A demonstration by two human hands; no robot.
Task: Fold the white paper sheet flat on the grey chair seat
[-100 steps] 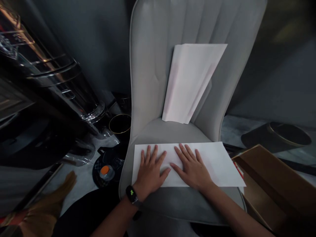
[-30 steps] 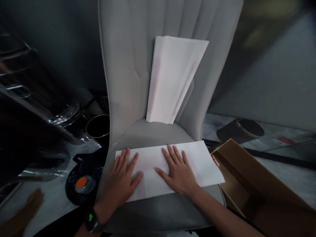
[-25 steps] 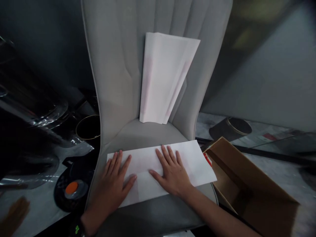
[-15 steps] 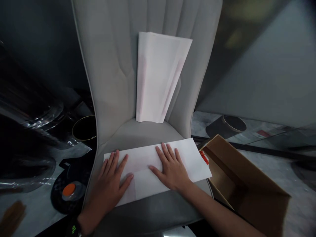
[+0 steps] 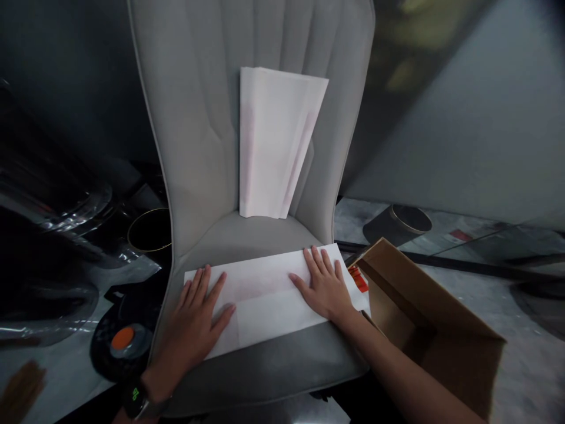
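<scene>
A white folded paper sheet (image 5: 265,303) lies across the seat of a grey padded chair (image 5: 194,147). On its left end rests my left hand (image 5: 196,315), fingers spread and palm down. My right hand (image 5: 324,285) presses flat near the sheet's right end, its fingers also apart. Against the backrest leans a second white folded paper piece (image 5: 278,141), with creases along its length and faint pinkish shading; neither hand touches it.
An open cardboard box (image 5: 441,330) stands on the floor right of the chair, with a red-orange item (image 5: 358,279) at its near corner. On the left are a dark bin (image 5: 150,231), an orange-capped object (image 5: 122,338) and clear plastic wrapping (image 5: 79,206).
My right hand has slid right along the paper towards its right end. My left hand stays in place on the left end. The view has shifted slightly.
</scene>
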